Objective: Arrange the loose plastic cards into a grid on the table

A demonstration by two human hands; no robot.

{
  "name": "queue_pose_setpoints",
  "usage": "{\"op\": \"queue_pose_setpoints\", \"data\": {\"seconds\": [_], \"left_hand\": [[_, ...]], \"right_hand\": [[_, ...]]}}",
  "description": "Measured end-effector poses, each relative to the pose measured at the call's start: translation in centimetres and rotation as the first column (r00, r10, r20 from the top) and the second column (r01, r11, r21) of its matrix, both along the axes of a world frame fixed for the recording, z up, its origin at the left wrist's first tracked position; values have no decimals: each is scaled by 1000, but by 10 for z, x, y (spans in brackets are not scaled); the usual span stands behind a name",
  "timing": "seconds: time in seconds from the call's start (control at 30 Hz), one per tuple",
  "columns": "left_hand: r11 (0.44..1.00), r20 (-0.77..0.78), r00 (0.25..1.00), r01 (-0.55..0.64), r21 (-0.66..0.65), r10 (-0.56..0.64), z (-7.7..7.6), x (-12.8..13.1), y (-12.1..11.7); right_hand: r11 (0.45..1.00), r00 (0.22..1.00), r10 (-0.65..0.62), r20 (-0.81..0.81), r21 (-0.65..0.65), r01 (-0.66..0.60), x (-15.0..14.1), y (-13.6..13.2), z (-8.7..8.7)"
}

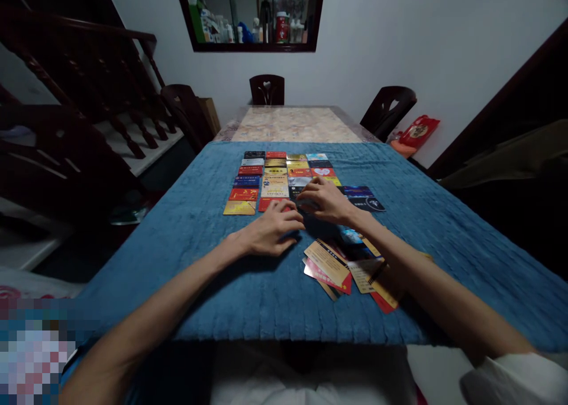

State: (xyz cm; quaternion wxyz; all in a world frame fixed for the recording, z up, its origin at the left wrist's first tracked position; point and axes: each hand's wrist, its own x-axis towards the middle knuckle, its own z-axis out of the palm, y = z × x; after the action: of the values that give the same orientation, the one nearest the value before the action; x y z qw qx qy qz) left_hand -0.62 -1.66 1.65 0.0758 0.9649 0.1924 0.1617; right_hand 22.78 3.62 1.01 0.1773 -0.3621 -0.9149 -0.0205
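Bank-style and membership cards lie in rows and columns on a blue cloth, among them a gold card (pixel 239 208) at the near left corner and a black card (pixel 366 204) at the near right. My left hand (pixel 273 227) rests at the near edge of this layout, fingers apart and bent, partly over a red card (pixel 268 204). Just right of it, my right hand (pixel 326 201) arches over the cards with its fingertips down by a dark card (pixel 295 192). Nothing shows gripped in either hand. Under my right forearm is a loose, overlapping pile with a beige card (pixel 328 256) on top.
The blue cloth (pixel 177 245) covers the near part of the table, and a marbled tabletop (pixel 297 124) shows beyond it. Dark wooden chairs stand around, one chair (pixel 267 90) at the far end. A red bag (pixel 419 131) is at the right, a stair railing (pixel 89 23) at the left.
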Motion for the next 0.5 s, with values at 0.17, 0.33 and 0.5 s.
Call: {"op": "queue_pose_setpoints", "data": {"seconds": [0.17,0.33,0.5], "left_hand": [[989,-42,991,120,-89,-124,0,17,-20],[979,-125,975,168,-115,-182,-1,30,-29],[984,-157,973,154,-94,-167,-3,30,-34]], "right_hand": [[1000,999,27,-40,4,-27,17,-14,-5],[998,994,59,-96,-13,-60,28,-24,-10],[996,985,87,-147,-15,-90,31,-30,-13]]}}
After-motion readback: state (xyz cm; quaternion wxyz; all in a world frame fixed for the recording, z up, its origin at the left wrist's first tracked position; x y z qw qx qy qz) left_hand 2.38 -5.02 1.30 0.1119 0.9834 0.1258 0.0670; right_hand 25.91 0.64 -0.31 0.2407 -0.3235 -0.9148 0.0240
